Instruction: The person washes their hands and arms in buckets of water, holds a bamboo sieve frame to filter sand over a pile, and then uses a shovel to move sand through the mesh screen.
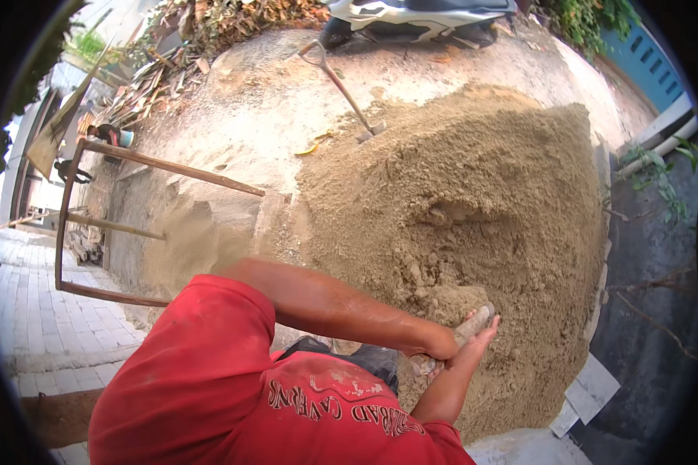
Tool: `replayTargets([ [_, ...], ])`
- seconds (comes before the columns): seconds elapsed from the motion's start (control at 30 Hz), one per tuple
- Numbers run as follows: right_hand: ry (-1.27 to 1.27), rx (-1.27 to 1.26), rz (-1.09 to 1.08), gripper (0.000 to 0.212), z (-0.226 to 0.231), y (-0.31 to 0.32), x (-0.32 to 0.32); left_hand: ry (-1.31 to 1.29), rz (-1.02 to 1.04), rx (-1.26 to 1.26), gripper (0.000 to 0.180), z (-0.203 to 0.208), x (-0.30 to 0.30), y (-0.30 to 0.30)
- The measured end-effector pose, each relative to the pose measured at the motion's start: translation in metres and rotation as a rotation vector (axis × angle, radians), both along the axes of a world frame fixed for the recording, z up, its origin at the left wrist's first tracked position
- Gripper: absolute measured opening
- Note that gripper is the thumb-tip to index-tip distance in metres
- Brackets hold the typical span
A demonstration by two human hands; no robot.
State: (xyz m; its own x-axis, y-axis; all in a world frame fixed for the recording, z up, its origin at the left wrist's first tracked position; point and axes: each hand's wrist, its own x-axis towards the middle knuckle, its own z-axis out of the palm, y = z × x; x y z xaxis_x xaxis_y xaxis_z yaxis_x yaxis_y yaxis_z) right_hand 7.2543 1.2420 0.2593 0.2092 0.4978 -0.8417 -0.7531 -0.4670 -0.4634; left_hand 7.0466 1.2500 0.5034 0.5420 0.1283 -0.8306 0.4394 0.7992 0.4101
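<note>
In front of me lies a large heap of damp brown sand (520, 170) with a hollow dug into its near side. Both hands are together at the near edge of the hollow, around a pale, sand-coated handle (475, 323) with a rounded end. My left hand (440, 342), at the end of the arm that crosses my body, closes low on this handle. Beside it my right hand (482, 339) grips nearer the rounded end, fingertips showing along it. A loose mound of sand (454, 301) sits just beyond the hands. What the handle belongs to is hidden.
A shovel (345, 94) stands tilted in the heap's far left edge. On the left, a wooden frame (171, 167) leans near a finer sand pile (202, 240), with a pole (116, 225) across it. A scooter (419, 19) stands behind; a dark wall (644, 271) borders the right.
</note>
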Motion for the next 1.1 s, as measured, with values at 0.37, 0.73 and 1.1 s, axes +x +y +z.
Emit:
replayTargets([
  [0.37,-0.385,0.206,0.354,0.042,0.116,0.007,-0.177,-0.343,0.282,0.108,0.031,0.083,-0.248,-0.137],
  [0.73,-0.213,0.698,0.956,0.036,0.336,-0.156,-0.623,1.196,0.900,0.875,0.052,0.154,-0.422,-0.587],
  [1.1,0.694,0.388,0.839,0.031,0.230,-0.225,-0.691,2.027,0.499,0.826,0.042,0.138,-0.398,-0.633],
])
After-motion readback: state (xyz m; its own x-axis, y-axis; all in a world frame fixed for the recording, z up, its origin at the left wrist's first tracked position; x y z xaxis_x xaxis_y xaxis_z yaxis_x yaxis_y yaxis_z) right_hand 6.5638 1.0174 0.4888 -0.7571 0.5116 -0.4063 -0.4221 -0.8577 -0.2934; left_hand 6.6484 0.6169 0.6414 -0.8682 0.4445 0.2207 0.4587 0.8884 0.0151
